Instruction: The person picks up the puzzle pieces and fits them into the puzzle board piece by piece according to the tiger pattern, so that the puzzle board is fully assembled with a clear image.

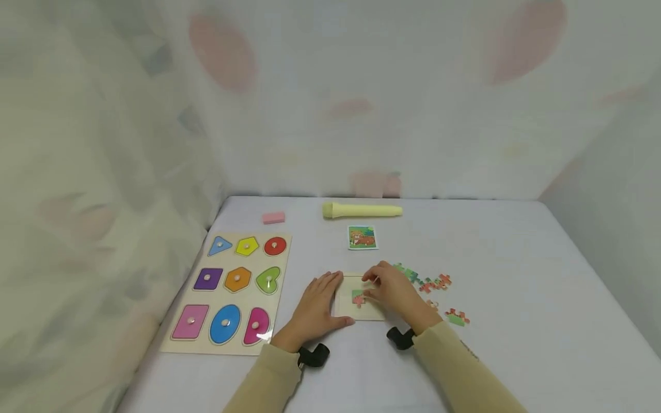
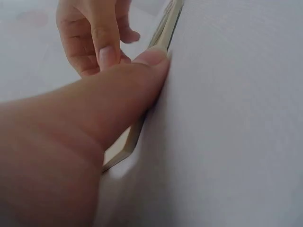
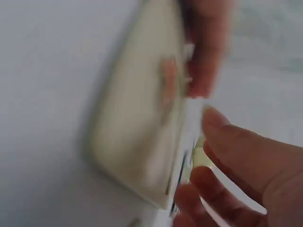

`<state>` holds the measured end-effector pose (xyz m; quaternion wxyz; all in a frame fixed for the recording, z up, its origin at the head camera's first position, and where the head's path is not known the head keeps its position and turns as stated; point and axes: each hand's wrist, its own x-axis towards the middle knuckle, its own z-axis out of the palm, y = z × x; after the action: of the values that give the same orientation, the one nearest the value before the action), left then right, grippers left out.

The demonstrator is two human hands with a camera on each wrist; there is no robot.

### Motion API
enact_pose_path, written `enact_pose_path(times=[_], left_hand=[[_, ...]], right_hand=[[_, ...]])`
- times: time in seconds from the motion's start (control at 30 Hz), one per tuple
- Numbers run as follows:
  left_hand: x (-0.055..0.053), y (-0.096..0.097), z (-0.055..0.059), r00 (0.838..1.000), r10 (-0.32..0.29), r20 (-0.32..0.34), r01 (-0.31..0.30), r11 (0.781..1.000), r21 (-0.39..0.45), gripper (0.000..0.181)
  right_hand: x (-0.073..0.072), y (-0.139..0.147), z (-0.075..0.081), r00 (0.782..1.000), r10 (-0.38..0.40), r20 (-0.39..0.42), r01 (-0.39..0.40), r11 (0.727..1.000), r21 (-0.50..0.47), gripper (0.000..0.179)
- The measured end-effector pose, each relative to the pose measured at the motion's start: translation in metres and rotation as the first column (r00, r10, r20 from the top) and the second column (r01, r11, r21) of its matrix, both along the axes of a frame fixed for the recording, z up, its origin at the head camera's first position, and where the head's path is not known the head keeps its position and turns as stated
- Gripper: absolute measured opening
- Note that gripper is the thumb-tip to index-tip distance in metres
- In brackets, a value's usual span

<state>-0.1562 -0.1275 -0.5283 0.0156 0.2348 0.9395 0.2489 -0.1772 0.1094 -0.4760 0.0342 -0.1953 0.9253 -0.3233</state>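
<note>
Left hand (image 1: 317, 305) spread, rested on tray (image 1: 369, 313) edge | right hand (image 1: 395, 289) had thumb parted from fingers, puzzle pieces (image 1: 358, 297) just beside it | steady tray, light touch seemed best

downward head view, wrist closeups, shared board (image 1: 373, 311)

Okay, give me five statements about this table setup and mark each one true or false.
The left hand touches the pale board. True.
The shape board lies left of the pale board. True.
The heart on the shape board is red. False: the heart is green.
The loose pieces all lie left of the pale board. False: the loose pieces lie to its right.
The picture card lies nearer the hands than the microphone-shaped toy. True.
</note>
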Motion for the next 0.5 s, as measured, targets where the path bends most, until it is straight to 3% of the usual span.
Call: enact_pose_path(times=[0.1, 0.23, 0.4, 0.5], left_hand=[[0.000, 0.003, 0.000, 1.000, -0.005, 0.009, 0.005, 1.000, -0.015, 0.106], [0.000, 0.003, 0.000, 1.000, 0.006, -0.006, -0.007, 0.999, -0.052, 0.106], [-0.001, 0.002, 0.001, 1.000, 0.008, -0.024, -0.010, 0.998, -0.068, 0.105], [-0.001, 0.002, 0.002, 1.000, 0.016, -0.012, -0.017, 0.997, -0.074, 0.104]], right_hand=[[0.011, -0.011, -0.012, 0.992, 0.025, -0.123, -0.007, 0.989, 0.147, 0.016], [0.029, -0.013, -0.018, 0.968, 0.135, -0.210, -0.075, 0.959, 0.274, 0.024], [0.037, -0.011, -0.021, 0.947, 0.084, -0.310, 0.011, 0.956, 0.293, 0.024], [0.035, -0.007, -0.026, 0.944, 0.105, -0.312, -0.012, 0.959, 0.284, 0.030]])
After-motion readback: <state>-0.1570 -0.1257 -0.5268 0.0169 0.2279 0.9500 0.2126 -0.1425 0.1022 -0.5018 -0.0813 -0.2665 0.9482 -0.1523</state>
